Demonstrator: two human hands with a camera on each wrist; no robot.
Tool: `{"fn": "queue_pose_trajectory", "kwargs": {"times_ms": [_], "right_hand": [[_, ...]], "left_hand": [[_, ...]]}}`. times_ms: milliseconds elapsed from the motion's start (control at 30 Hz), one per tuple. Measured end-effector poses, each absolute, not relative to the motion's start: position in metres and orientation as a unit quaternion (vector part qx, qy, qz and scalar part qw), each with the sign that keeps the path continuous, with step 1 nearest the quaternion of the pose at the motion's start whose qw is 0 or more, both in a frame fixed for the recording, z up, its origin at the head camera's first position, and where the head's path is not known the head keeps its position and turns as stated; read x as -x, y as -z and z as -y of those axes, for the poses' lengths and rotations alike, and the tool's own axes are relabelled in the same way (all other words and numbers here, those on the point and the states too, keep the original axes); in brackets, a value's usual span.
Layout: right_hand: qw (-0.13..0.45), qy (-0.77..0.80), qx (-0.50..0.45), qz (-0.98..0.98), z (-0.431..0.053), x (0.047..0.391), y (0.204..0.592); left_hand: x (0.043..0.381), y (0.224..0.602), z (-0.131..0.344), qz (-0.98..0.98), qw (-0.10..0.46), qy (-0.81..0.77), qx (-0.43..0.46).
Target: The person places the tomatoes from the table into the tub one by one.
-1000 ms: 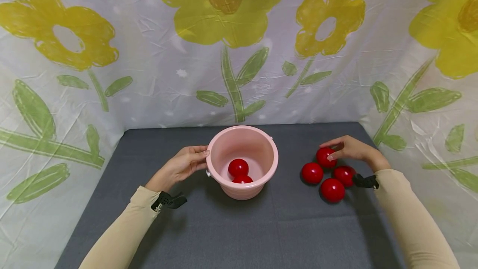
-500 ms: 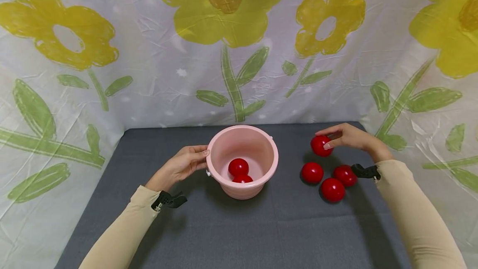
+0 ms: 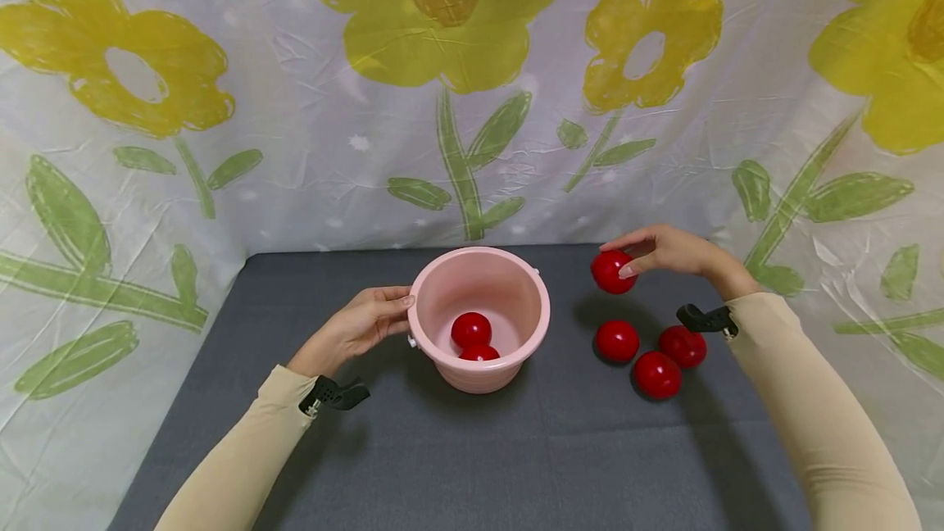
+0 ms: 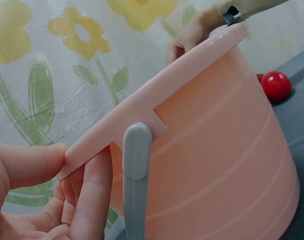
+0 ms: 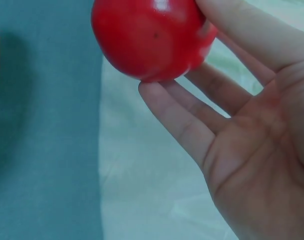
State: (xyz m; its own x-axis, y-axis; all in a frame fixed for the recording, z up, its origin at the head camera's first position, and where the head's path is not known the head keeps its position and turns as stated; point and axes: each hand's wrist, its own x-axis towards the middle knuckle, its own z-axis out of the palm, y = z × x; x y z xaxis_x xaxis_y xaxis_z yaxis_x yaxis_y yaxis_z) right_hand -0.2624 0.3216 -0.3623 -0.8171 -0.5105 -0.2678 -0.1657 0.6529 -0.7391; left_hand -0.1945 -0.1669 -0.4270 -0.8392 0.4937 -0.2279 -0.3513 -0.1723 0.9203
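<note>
Red ball (image 3: 479,353) half behind bucket rim (image 3: 479,365)

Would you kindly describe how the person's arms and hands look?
Both arms wear long, plain beige sleeves, with a small black device at each wrist. The left hand and right hand are bare, with no gloves or rings visible.

Clock directions run from the middle of the head view. A pale, wrinkled backdrop (image 3: 317,195) carries a large yellow flower (image 3: 442,15) with a brown centre at 12 o'clock. White-centred yellow flowers sit at 10 (image 3: 158,39) and between 1 and 2 (image 3: 682,19). A green leaf (image 3: 66,215) shows at 9. Dark grey cloth (image 3: 472,465) spreads to 6.
</note>
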Motion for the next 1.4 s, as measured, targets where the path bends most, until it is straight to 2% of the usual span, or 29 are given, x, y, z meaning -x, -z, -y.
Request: {"fn": "queue_pose_trajectory", "kwargs": {"times_ms": [700,1400], "right_hand": [[0.228,0.349,0.249,-0.874,-0.256,0.279,0.316],[0.292,0.347,0.342,-0.823,-0.174,0.287,0.298]], "left_hand": [[0.194,0.427,0.167,-0.582,0.275,-0.763,-0.064],[0.193,0.426,0.167,-0.582,0.277,-0.762,-0.065]]}}
